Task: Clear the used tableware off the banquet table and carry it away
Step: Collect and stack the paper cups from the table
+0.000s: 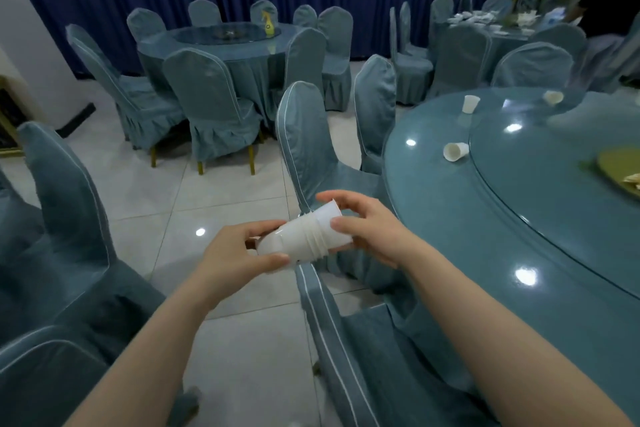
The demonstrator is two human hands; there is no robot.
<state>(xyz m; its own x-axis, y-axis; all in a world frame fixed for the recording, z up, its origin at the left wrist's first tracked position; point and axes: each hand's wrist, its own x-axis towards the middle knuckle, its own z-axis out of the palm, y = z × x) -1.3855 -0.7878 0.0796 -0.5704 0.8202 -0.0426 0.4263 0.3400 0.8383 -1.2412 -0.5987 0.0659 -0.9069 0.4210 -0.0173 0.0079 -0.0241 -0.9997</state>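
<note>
**Cups could slip out of the stack**

We hold the stack of cups point(301, 236) sideways, just left of the bench point(450, 205). Our left hand point(235, 253) grips the bottom end. Our right hand point(367, 232) grips the open end. The open end points up and right. Three loose cups point(455, 151) wait on the bench. If we tip the stack or loosen our grip, cups could slide out and fall.

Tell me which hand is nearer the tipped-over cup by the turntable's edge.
Right. The right hand holds the cup stack just below-left of the tipped cup; the left hand grips the stack's far end.
</note>
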